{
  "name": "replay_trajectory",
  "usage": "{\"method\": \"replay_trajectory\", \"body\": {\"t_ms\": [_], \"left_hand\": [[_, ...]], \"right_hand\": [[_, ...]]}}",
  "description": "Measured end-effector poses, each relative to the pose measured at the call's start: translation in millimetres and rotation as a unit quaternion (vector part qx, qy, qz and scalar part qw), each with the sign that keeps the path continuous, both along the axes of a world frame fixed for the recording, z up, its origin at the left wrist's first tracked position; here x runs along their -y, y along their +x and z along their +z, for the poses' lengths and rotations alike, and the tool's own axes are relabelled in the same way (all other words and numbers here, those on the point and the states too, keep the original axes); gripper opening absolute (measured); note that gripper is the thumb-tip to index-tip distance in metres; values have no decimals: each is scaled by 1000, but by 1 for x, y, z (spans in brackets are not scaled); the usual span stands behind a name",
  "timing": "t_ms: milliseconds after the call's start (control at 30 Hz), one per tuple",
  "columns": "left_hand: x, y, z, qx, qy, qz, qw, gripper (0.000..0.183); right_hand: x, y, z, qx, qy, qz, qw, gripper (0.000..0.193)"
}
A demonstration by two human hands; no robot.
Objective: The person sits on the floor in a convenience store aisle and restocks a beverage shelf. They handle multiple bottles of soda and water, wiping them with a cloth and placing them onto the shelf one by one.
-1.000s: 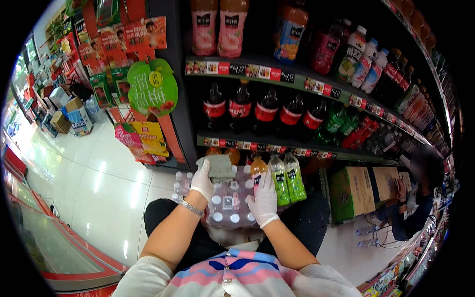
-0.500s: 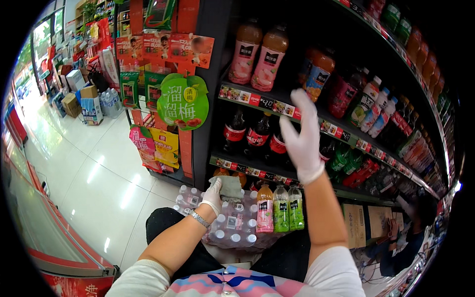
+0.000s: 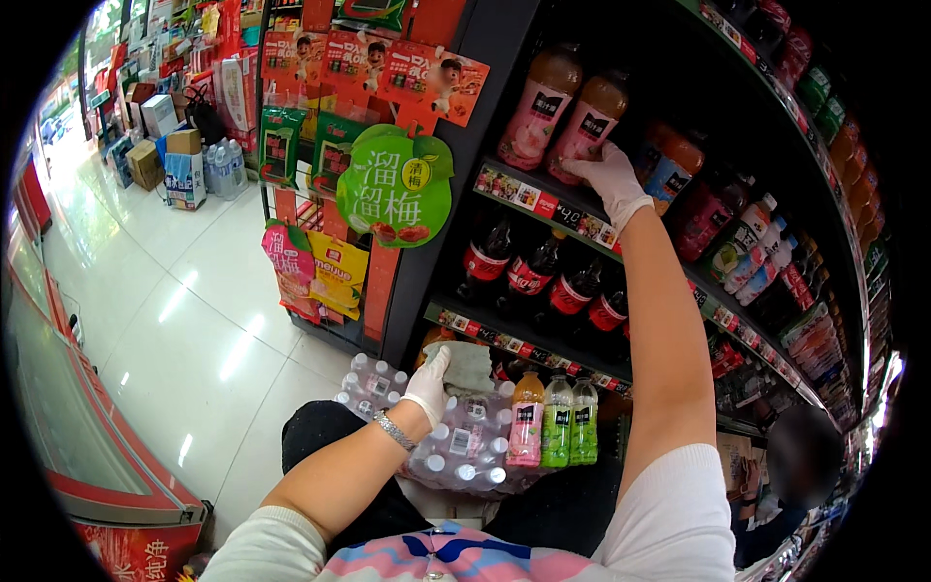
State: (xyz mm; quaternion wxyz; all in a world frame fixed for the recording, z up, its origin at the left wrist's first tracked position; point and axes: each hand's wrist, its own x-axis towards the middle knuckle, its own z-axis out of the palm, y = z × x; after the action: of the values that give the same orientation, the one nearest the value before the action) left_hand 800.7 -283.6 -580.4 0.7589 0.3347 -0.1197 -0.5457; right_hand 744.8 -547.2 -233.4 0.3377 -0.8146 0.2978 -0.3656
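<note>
My left hand, in a white glove, is closed on a grey cloth above shrink-wrapped packs of white-capped bottles. At the upper shelf, my gloved right hand grips the lower right side of a pink-labelled juice bottle, its thumb across the front. That bottle stands on the shelf, leaning in the view, beside a matching juice bottle. On the packs stand a pink-labelled bottle and two green-labelled bottles, close together between my knees.
Dark cola bottles line the shelf below. A blue-labelled orange drink bottle stands right of my right hand. Snack bags and a green leaf-shaped sign hang at the left. Another person is at the lower right.
My right hand has gone from raised and open in front of the shelf to the pink-labelled bottle. My left hand still holds the cloth. The view has shifted slightly.
</note>
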Motion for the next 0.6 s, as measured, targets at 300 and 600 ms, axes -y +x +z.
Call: {"method": "replay_trajectory", "body": {"t_ms": [300,600], "left_hand": [[-8,-3,14,545,99,13,832,33],[1,-11,29,296,54,19,953,44]], "right_hand": [[59,16,-1,-41,-12,12,999,62],[4,-23,-9,54,-335,-71,938,59]]}}
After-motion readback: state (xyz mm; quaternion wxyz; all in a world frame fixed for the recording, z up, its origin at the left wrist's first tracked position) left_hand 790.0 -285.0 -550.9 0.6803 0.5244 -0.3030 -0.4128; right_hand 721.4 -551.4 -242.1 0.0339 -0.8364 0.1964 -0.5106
